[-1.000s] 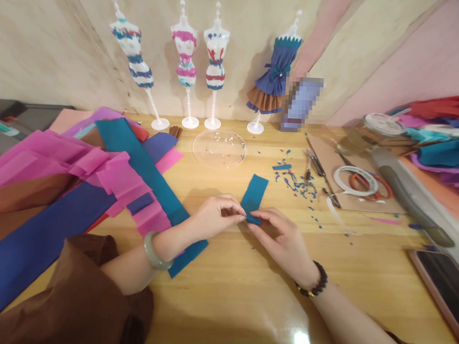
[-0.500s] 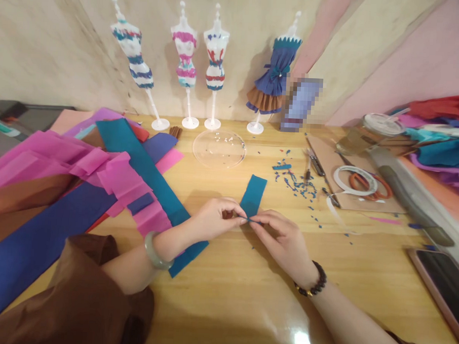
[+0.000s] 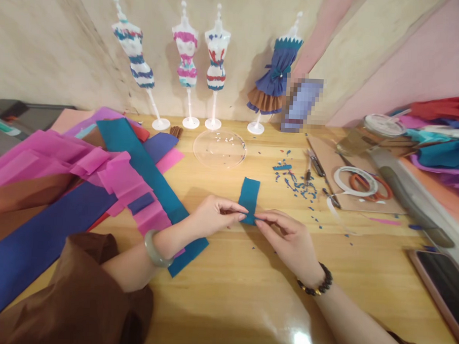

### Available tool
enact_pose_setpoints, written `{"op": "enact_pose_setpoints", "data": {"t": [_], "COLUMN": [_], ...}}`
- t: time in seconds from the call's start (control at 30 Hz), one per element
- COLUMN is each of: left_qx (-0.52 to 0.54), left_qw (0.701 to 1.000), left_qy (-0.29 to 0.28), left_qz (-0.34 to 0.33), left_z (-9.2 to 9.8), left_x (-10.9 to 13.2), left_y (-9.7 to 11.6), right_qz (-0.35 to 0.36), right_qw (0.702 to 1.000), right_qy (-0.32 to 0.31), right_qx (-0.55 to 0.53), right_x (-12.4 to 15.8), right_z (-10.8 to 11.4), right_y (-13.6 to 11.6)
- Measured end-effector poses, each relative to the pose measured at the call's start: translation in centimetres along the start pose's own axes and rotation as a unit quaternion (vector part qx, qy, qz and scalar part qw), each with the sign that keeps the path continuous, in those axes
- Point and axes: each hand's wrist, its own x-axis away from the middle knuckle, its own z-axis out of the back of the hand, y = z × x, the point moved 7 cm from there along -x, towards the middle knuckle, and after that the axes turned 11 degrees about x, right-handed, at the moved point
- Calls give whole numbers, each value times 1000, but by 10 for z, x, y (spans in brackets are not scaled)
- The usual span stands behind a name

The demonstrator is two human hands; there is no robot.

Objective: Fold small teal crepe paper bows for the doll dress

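Between my hands is a short teal strip of crepe paper (image 3: 249, 194), its far end pointing away from me over the table. My left hand (image 3: 217, 215) pinches the near end at its left edge, thumb below and fingers above. My right hand (image 3: 284, 236) pinches the same end at its right edge. A small fold seems to run across the strip between the fingertips. Left of my hands lies a long teal strip (image 3: 153, 178), partly under my left forearm, beside a pleated pink strip (image 3: 127, 184).
Four small mannequins stand along the wall, one in a blue and brown dress (image 3: 276, 72). A clear round plate (image 3: 220, 149) holds tiny bits. Teal scraps (image 3: 297, 182), a tape roll (image 3: 355, 181) and a utility knife (image 3: 316, 163) lie right. A phone (image 3: 443, 283) rests at the right edge.
The fingertips have moved slightly apart, and more of the strip's near end shows between them. The strip's far end has swung a little to the left.
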Motion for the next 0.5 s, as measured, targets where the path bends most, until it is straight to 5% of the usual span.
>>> {"op": "enact_pose_setpoints", "data": {"t": [0.5], "left_qx": [98], "left_qw": [995], "left_qy": [0], "left_qz": [10], "left_z": [-1], "left_x": [0], "left_y": [4], "right_qz": [-62], "right_qw": [997], "right_qy": [-7], "right_qx": [-45], "right_x": [3], "right_z": [-3], "right_y": [14]}}
